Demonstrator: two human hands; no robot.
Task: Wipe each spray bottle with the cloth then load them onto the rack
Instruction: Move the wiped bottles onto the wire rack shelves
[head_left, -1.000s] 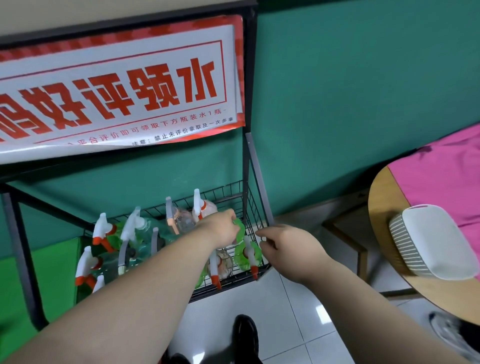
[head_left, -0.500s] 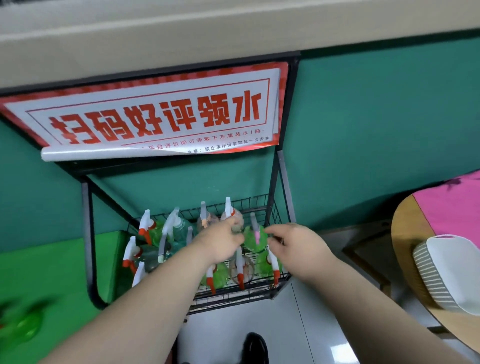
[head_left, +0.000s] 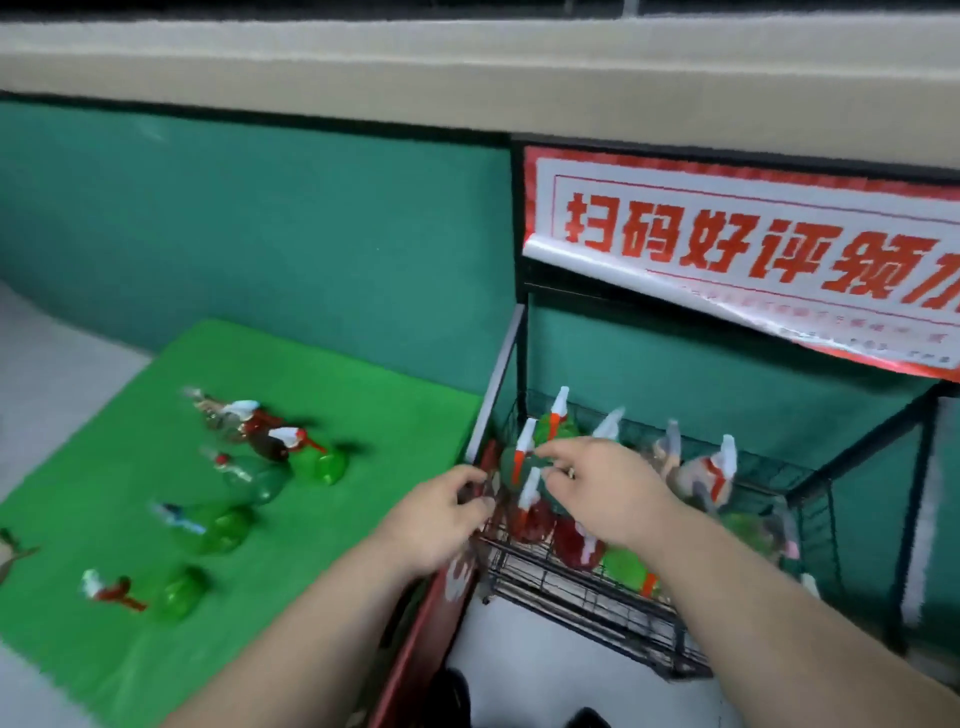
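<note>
Seen from the head camera, blurred by motion: both hands are at the left end of the wire rack (head_left: 597, 608), where spray bottles (head_left: 558, 423) stand packed together. The left hand (head_left: 441, 519) curls at the rack's corner. The right hand (head_left: 597, 493) hovers over the white nozzles. I cannot tell whether either hand grips anything. Loose bottles (head_left: 317, 462) lie on the green mat (head_left: 311, 374) to the left.

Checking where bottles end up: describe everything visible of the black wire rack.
The black wire rack is a metal frame with a low mesh basket, standing by the green wall beside the green-topped table. A red-and-white sign hangs across its top. Spray bottles sit in the basket; the left hand and right hand are at its table-side corner.
</note>
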